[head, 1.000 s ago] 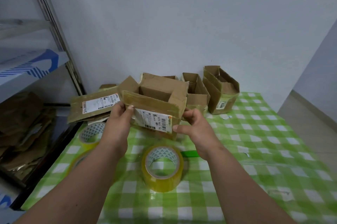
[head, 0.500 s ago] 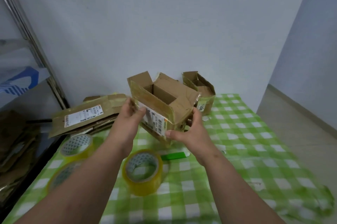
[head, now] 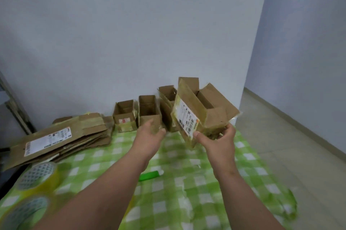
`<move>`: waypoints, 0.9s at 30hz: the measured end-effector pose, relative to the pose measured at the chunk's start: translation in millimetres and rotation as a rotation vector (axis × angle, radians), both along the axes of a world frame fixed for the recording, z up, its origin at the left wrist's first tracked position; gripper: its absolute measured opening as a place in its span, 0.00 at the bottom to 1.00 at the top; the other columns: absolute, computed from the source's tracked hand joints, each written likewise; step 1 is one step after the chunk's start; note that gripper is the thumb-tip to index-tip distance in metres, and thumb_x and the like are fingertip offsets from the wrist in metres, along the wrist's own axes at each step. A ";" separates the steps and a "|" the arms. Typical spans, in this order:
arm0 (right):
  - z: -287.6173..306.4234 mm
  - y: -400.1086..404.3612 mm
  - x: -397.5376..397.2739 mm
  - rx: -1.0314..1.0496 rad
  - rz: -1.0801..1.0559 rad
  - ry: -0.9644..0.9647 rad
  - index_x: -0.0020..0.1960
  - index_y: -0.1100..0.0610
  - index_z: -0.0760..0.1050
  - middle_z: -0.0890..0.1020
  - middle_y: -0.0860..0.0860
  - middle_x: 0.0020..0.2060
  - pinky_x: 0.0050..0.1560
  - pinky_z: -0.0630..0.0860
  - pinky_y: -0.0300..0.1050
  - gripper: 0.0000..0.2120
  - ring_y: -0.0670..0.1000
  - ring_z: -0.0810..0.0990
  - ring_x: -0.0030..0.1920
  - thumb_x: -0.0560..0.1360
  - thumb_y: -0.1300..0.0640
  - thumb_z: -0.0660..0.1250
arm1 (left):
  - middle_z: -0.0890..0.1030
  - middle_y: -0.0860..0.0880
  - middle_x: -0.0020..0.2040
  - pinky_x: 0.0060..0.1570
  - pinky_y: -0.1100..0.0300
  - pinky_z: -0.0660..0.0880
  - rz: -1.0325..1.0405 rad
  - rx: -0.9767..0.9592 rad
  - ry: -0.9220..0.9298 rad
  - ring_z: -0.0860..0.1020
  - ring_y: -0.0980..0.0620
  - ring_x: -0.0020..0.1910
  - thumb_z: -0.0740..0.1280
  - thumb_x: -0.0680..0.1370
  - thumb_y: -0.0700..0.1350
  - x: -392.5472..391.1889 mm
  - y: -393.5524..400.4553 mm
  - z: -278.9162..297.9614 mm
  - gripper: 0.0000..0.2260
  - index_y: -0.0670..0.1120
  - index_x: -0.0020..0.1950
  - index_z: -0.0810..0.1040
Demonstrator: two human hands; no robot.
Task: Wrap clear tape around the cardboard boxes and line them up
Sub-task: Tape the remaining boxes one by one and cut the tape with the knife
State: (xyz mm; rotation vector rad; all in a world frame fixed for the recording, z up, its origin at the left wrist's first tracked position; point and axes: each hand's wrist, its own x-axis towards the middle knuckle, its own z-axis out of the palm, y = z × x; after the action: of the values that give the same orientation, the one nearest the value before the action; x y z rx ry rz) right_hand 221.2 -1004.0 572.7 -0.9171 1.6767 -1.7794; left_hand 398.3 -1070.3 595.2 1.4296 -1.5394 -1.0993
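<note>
1. Step judged: lining up. Right hand [head: 218, 140] grasps taped box [head: 201, 112], tilted, above table's right end, beside box row [head: 149, 113].
2. Left hand [head: 149, 135] released, fingers relaxed.
3. Next: set box upright, flush against row's right end.

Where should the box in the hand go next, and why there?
Probably down at the right end of the row. The right hand grips the taped box, tilted above the table, just right of three open boxes lined along the wall. The left hand is off it.
</note>
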 end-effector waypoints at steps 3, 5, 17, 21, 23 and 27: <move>-9.1 -8.2 -16.6 0.032 -0.131 0.019 0.61 0.45 0.61 0.77 0.47 0.57 0.54 0.74 0.43 0.39 0.49 0.79 0.55 0.61 0.54 0.83 | 0.64 0.48 0.77 0.66 0.53 0.66 -0.038 0.053 -0.080 0.67 0.45 0.73 0.66 0.81 0.50 -13.6 -5.2 -6.9 0.27 0.50 0.78 0.61; -16.8 -16.5 -24.6 0.078 -0.194 0.025 0.60 0.45 0.61 0.77 0.48 0.56 0.55 0.76 0.47 0.39 0.50 0.79 0.55 0.60 0.52 0.83 | 0.64 0.47 0.77 0.67 0.53 0.66 -0.054 0.075 -0.149 0.66 0.44 0.73 0.65 0.81 0.50 -19.4 -14.7 -11.9 0.27 0.50 0.79 0.61; -41.0 -107.8 -39.1 0.254 -0.221 0.142 0.69 0.51 0.63 0.76 0.51 0.61 0.60 0.78 0.58 0.53 0.56 0.77 0.62 0.48 0.37 0.77 | 0.52 0.50 0.79 0.71 0.47 0.64 -0.066 -0.053 -0.754 0.59 0.42 0.75 0.63 0.80 0.54 -28.1 -77.6 -44.5 0.30 0.55 0.80 0.54; -50.9 -125.6 -29.8 0.296 -0.155 0.223 0.69 0.52 0.63 0.75 0.50 0.62 0.60 0.77 0.59 0.53 0.55 0.76 0.63 0.50 0.36 0.77 | 0.54 0.49 0.77 0.71 0.44 0.61 -0.047 -0.209 -1.031 0.59 0.41 0.73 0.62 0.78 0.56 -18.4 -84.9 -53.4 0.30 0.55 0.79 0.56; -53.3 -129.9 -22.3 0.311 -0.132 0.253 0.69 0.52 0.63 0.75 0.50 0.62 0.60 0.76 0.59 0.52 0.55 0.75 0.63 0.51 0.35 0.77 | 0.55 0.49 0.77 0.73 0.44 0.59 -0.060 -0.289 -1.094 0.61 0.40 0.71 0.61 0.78 0.56 -11.6 -86.6 -59.4 0.30 0.56 0.79 0.56; -48.2 -138.2 -7.3 0.352 -0.093 0.342 0.73 0.57 0.60 0.71 0.55 0.66 0.64 0.73 0.58 0.51 0.59 0.71 0.67 0.58 0.41 0.81 | 0.57 0.50 0.77 0.74 0.42 0.56 -0.066 -0.360 -1.183 0.62 0.40 0.72 0.60 0.78 0.55 4.9 -90.5 -65.8 0.30 0.56 0.79 0.56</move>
State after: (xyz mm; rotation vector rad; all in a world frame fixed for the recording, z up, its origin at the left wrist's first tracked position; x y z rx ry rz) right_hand 213.9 -1142.2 524.5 -1.0345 2.1923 -1.3694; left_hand 403.2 -1160.9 529.4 1.8569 -2.3953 0.1506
